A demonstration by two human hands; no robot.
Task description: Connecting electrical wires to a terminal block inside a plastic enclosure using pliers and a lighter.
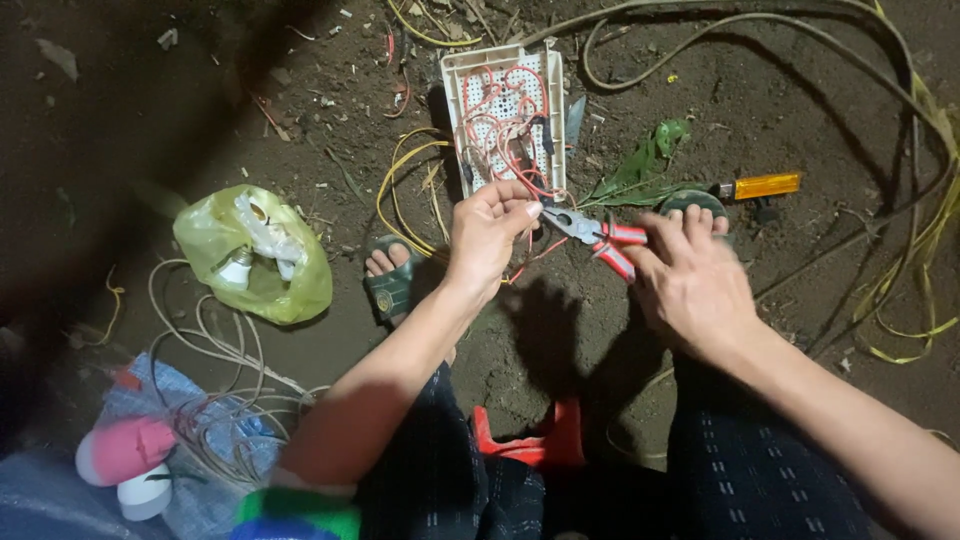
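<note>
Ground: bare dirt (760,90), cables strewn around.
Left hand (487,232): I pinch red wire (520,262), frame centre.
Right hand (690,285): squeezing red-handled pliers (598,235).
Progress: perforated board (505,115) half-wired, loose ends remain.

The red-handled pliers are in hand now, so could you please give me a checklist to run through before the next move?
1. Right hand holding the red-handled pliers by the handles: ok.
2. Left hand pinching a red wire near the pliers' tip: ok.
3. Wire actually seated between the pliers' jaws: cannot tell.
4. White board lying flat on the ground, wiring side up: ok.
5. Yellow wires clear of the left sandalled foot: not ok, they run beside it.
6. Orange-handled tool within reach: ok.
</note>
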